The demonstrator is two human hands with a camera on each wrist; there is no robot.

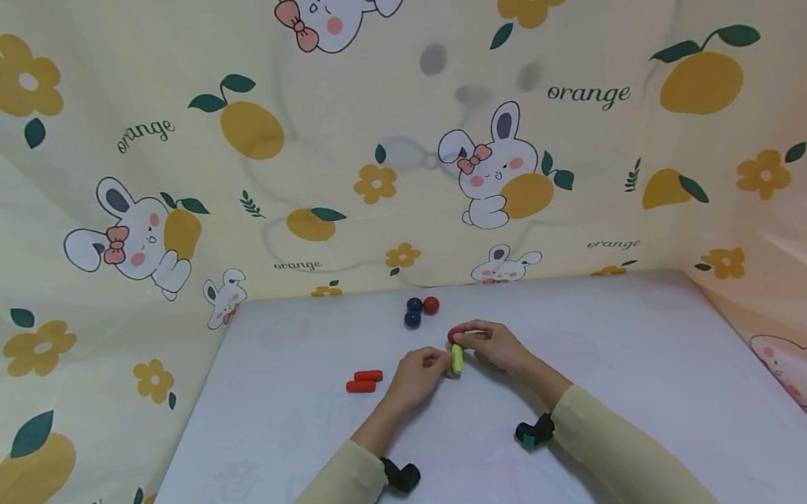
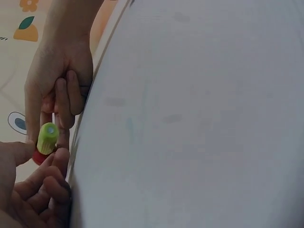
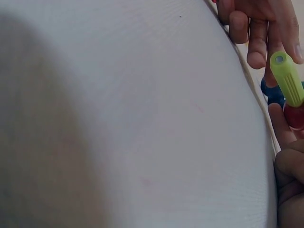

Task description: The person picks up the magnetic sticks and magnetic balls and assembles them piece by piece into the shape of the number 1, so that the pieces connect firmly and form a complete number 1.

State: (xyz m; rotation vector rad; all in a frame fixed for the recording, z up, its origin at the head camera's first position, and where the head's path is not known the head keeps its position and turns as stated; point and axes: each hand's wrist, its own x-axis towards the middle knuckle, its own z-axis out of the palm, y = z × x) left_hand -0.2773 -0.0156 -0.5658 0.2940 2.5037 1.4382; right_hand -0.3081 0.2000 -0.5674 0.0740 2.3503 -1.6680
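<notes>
Near the middle of the white table, my two hands meet around a yellow-green magnetic stick [image 1: 458, 359] with a metal tip. A red ball [image 1: 452, 335] sits against the stick's far end. My right hand [image 1: 497, 347] grips that ball between thumb and fingers. From the other side, my left hand [image 1: 415, 376] pinches the stick near its close end. In the left wrist view, the stick [image 2: 48, 137] points its metal tip at the camera, with the ball [image 2: 40, 158] partly hidden behind it. The right wrist view shows the same stick [image 3: 287, 80] between the hands.
Two red sticks [image 1: 361, 387] lie side by side left of my left hand. Beyond the hands, two dark blue balls [image 1: 413, 319] and another red ball [image 1: 431, 306] sit close together near the table's back edge. A patterned cloth [image 1: 343, 251] hangs behind the table [image 1: 293, 341].
</notes>
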